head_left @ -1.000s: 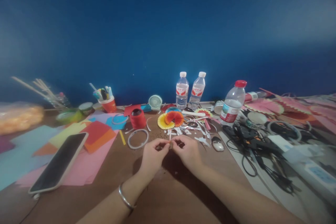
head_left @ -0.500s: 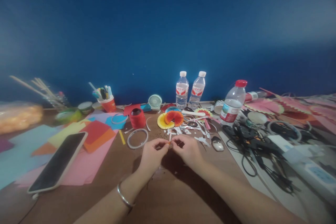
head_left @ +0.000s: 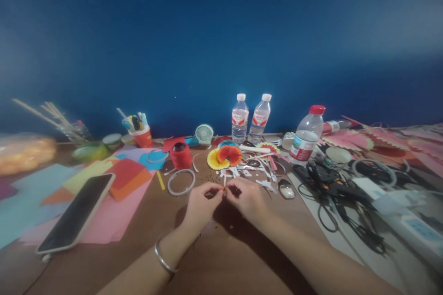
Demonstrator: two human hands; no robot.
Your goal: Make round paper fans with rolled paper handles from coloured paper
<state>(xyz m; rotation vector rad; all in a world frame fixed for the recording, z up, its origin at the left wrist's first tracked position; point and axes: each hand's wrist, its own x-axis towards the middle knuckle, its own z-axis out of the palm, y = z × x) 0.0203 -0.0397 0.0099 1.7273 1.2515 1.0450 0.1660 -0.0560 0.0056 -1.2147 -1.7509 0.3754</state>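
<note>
My left hand (head_left: 201,203) and my right hand (head_left: 247,197) meet fingertip to fingertip over the brown table (head_left: 221,258), pinching a tiny orange folded paper piece (head_left: 224,189) between them. The piece is mostly hidden by my fingers. A silver bangle (head_left: 164,259) sits on my left wrist. Just beyond my hands lie white paper scraps (head_left: 249,171) and pleated paper fans in yellow and orange (head_left: 224,156).
A phone (head_left: 78,212) lies on coloured paper sheets (head_left: 114,184) at left. A red spool (head_left: 181,155), tape ring (head_left: 181,181), small fan (head_left: 204,133), pen cup (head_left: 141,134) and three water bottles (head_left: 240,118) stand behind. Scissors and cables (head_left: 339,198) crowd the right side.
My hands stay together at the same spot, with only small finger movements on the paper piece. The view has hardly shifted.
</note>
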